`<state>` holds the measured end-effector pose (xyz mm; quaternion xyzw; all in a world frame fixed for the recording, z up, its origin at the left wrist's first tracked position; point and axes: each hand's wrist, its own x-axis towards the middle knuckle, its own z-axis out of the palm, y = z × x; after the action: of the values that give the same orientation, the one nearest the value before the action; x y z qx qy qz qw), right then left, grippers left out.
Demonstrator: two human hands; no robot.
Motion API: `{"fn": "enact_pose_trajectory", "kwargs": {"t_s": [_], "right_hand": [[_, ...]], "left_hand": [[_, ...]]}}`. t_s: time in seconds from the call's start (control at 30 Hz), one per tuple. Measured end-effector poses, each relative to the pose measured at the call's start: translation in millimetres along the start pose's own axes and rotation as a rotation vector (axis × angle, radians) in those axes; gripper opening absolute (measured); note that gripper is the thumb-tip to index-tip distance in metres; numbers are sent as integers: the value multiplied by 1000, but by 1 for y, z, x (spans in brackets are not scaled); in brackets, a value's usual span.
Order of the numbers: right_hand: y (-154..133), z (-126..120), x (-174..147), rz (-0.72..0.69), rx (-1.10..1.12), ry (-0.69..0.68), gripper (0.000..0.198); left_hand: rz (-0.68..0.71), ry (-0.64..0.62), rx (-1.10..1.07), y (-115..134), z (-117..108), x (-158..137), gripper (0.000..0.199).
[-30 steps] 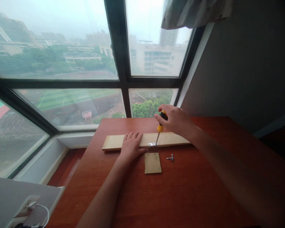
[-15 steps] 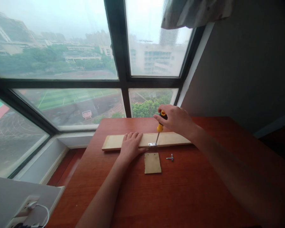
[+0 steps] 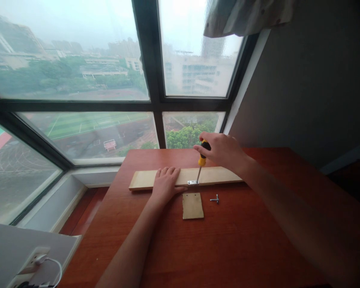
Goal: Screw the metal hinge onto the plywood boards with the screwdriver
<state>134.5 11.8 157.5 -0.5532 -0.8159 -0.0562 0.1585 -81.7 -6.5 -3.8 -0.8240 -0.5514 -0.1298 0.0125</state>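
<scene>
A long pale wooden board (image 3: 144,179) lies across the table. My left hand (image 3: 165,183) rests flat on it with fingers spread, the thumb along its near edge. My right hand (image 3: 223,148) is closed round the handle of a yellow and black screwdriver (image 3: 202,160). The screwdriver stands slightly tilted, its tip at the right end of a small silver metal plate, perhaps a hinge (image 3: 193,182), on the board's near edge. Closer to me lies a small square wooden piece (image 3: 193,206) with two dark holes. Right of it are small metal screws (image 3: 215,199).
All of this sits on a reddish-brown wooden table (image 3: 198,252). Large windows with dark frames (image 3: 154,106) rise beyond its far edge. At lower left, a white plug (image 3: 41,259) with a cable is in a wall socket. A curtain (image 3: 249,18) hangs at the top.
My right hand has turned very slightly on the screwdriver's handle, and less of the yellow on its top shows. My left hand, the board and the loose pieces have stayed in place.
</scene>
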Motion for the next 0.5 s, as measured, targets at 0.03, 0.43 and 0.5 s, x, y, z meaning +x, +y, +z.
{"fn": "enact_pose_trajectory", "kwargs": {"t_s": [0.03, 0.43, 0.5], "right_hand": [[-1, 1, 1, 10, -12, 0, 37], [4, -9, 1, -5, 69, -78, 34], [1, -10, 0, 54, -49, -50, 40]], "left_hand": [[1, 2, 2, 0, 0, 0, 71], [-8, -12, -1, 1, -1, 1, 71], [-7, -10, -3, 1, -1, 1, 71]]}}
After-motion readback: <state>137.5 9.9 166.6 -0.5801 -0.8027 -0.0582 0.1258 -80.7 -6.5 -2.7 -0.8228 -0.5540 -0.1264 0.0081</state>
